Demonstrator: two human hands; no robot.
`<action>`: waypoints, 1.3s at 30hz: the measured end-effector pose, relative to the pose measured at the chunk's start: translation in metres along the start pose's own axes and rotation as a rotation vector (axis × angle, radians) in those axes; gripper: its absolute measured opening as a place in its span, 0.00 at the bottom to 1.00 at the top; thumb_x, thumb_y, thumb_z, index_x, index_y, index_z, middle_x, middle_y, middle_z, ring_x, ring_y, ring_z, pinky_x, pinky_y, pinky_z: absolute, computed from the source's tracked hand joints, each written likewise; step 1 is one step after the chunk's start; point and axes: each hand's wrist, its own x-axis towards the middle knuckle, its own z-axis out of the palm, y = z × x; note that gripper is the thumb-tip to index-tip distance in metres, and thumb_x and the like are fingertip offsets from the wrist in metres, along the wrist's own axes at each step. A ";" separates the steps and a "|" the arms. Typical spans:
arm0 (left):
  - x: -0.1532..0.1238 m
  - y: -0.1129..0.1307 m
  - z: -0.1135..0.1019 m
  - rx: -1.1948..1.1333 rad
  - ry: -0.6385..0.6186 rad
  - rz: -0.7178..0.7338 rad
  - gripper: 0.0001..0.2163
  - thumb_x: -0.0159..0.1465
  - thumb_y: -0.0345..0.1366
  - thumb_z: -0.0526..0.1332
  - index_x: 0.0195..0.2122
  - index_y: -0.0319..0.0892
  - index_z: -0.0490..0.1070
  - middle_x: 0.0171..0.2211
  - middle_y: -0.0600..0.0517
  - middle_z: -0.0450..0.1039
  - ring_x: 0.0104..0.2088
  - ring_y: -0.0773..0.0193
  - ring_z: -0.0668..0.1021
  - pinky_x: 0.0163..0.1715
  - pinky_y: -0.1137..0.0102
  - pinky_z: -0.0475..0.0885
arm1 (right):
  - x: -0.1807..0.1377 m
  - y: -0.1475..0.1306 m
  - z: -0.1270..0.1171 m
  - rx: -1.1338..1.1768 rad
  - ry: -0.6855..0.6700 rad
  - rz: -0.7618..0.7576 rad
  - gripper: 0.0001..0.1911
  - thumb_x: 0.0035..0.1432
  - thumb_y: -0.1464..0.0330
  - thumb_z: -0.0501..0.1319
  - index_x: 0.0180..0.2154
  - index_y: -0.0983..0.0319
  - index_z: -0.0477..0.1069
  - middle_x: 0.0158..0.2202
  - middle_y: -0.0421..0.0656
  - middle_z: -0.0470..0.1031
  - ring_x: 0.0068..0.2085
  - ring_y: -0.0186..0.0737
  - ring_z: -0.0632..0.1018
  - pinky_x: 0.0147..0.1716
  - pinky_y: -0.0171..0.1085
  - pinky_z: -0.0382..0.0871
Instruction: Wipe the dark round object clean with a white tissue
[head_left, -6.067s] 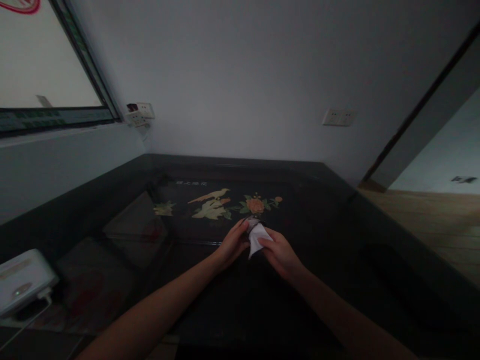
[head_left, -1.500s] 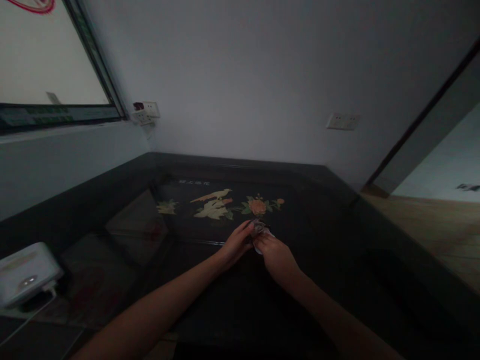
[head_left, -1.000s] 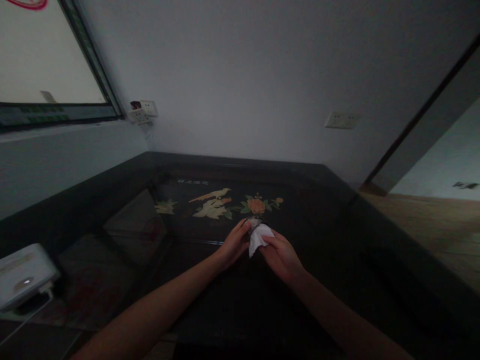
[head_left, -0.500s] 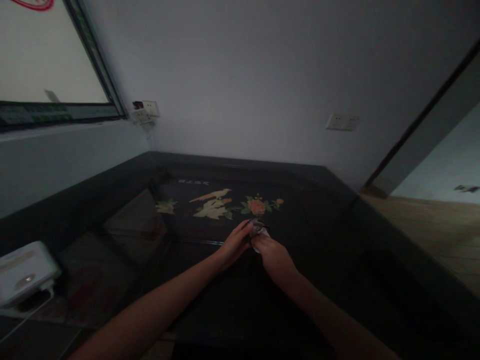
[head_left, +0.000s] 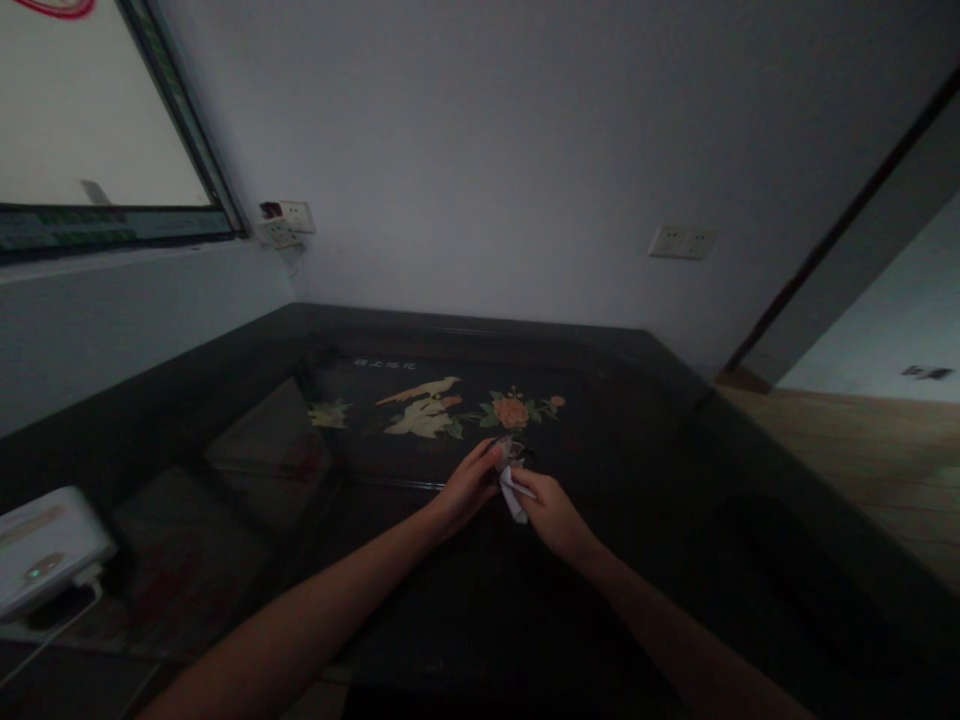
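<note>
My left hand (head_left: 466, 490) is closed around what looks like a pair of glasses (head_left: 517, 450), with a thin dark frame and clear, shiny parts; the dimness blurs their detail. Pinched in my right hand (head_left: 553, 508) is a folded white cloth (head_left: 514, 500), its loose end hanging down between the hands. The cloth's upper part lies against or right beside the glasses; I cannot tell which. Both hands are close together above the dark glossy table (head_left: 450, 600), just in front of its printed flower picture (head_left: 511, 413).
A white box-like device (head_left: 56, 545) with a small green light and a cable stands on the table at left. Sockets (head_left: 682, 242) sit on the wall behind. A window (head_left: 97, 120) is at upper left, and wooden floor (head_left: 847, 460) lies to the right.
My right hand has drawn slightly down and away from the glasses, and more of the white cloth now shows. The left hand keeps nearly the same place. A green light now shows on the device.
</note>
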 end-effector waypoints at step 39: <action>-0.002 0.001 0.002 0.009 -0.001 -0.006 0.15 0.54 0.39 0.68 0.42 0.44 0.72 0.41 0.50 0.74 0.42 0.62 0.74 0.41 0.71 0.68 | -0.002 -0.004 -0.006 -0.080 -0.069 -0.022 0.13 0.55 0.77 0.51 0.33 0.64 0.73 0.31 0.44 0.76 0.34 0.40 0.76 0.37 0.37 0.67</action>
